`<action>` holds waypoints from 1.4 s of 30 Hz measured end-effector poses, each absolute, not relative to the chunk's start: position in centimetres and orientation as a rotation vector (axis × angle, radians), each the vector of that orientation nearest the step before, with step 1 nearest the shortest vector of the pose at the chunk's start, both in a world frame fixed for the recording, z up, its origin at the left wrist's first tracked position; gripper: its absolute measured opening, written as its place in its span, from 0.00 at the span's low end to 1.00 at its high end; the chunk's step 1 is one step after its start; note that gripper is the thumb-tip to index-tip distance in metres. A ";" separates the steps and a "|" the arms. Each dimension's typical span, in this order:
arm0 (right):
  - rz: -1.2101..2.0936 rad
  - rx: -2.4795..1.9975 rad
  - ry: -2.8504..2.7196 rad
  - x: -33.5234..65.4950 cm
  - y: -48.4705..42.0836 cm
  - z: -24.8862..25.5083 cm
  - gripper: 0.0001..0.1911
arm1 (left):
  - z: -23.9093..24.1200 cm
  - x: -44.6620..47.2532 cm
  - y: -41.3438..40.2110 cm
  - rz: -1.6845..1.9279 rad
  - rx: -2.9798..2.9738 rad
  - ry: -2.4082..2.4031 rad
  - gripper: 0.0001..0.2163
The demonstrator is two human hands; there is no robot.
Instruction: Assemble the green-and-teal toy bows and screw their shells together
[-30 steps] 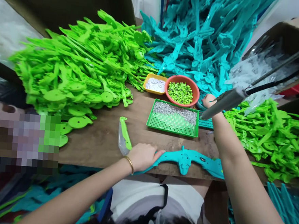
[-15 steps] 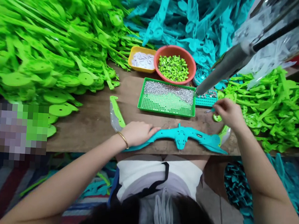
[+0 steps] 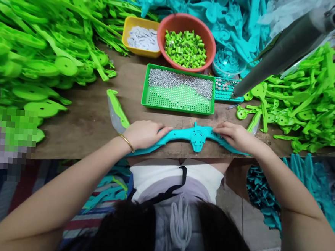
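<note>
A turquoise plastic toy bow (image 3: 198,138) lies across the front of the table, curved, with a raised block at its middle. A green and clear limb piece (image 3: 118,110) angles up at its left end, and a similar green piece (image 3: 254,122) shows at the right end, partly behind my hand. My left hand (image 3: 145,134) is closed over the bow's left arm, thumb along its top. My right hand (image 3: 234,134) grips the right arm with its fingertips, close to the middle block. Whatever small thing may be under the right fingertips is hidden.
Behind the bow sit a green tray (image 3: 177,109) of screws, a red bowl (image 3: 189,22) of green pieces, a yellow box (image 3: 141,51) of white strips and a small turquoise tray (image 3: 238,98). A hanging screwdriver (image 3: 275,56) slants in from the right. Green parts (image 3: 65,65) heap up left.
My right hand has come down and left from beside the small turquoise tray, where it pinched something small, onto the bow's right arm. My left hand stays on the bow.
</note>
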State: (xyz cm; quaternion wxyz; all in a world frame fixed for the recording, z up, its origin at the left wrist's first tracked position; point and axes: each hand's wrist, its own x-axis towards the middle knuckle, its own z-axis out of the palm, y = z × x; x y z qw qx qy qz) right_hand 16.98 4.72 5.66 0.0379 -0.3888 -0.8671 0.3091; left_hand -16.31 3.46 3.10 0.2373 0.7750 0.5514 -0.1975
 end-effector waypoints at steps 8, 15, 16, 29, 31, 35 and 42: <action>1.344 -1.391 -2.421 17.5 7.3 5.7 0.11 | 3.1 -16.3 3.2 -0.523 2.135 1.517 0.37; 1.685 -1.161 -2.485 18.2 9.8 4.3 0.16 | 3.2 -16.3 3.3 -0.511 2.118 1.540 0.37; 1.731 -1.141 -2.481 18.2 10.1 4.2 0.16 | 3.1 -16.3 3.3 -0.507 2.116 1.546 0.37; 1.775 -1.124 -2.441 18.1 10.3 4.1 0.16 | 3.2 -16.5 3.3 -0.477 2.097 1.538 0.37; 1.776 -1.119 -2.417 18.1 10.3 4.0 0.15 | 3.2 -16.5 3.3 -0.485 2.104 1.534 0.37; 1.775 -1.085 -2.373 18.2 10.1 4.2 0.14 | 3.0 -16.5 3.4 -0.491 2.115 1.530 0.37; 1.793 -1.055 -2.403 17.9 10.1 4.3 0.15 | 3.2 -16.5 3.5 -0.481 2.127 1.505 0.38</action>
